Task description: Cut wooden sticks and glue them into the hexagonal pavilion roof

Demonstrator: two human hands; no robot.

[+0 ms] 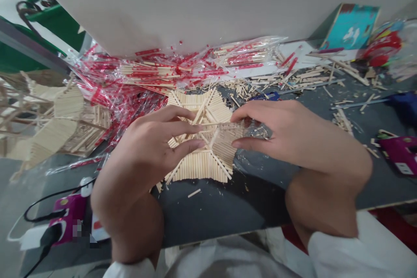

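Note:
My left hand (159, 137) is closed, with its fingertips and thumb pinched on the left end of a thin wooden stick (210, 126). The stick runs level to the right, over an openwork piece (198, 167) built from many short sticks in slatted panels. My right hand (286, 132) is curled around the stick's other end, index finger above and thumb below. Blurred, clear, plastic-like material (257, 129) shows between those fingers; I cannot tell whether it is a wrapper. The built piece lies on the dark table beneath both hands, its middle partly hidden by my fingers.
Red-and-clear wrapped sticks (176, 67) are heaped at the back. Loose cut sticks (302, 76) lie behind my right hand. Larger stick structures (55, 117) stand at left. Purple power strips (70, 217) with cables lie at front left and right. A turquoise box (352, 26) leans at back right.

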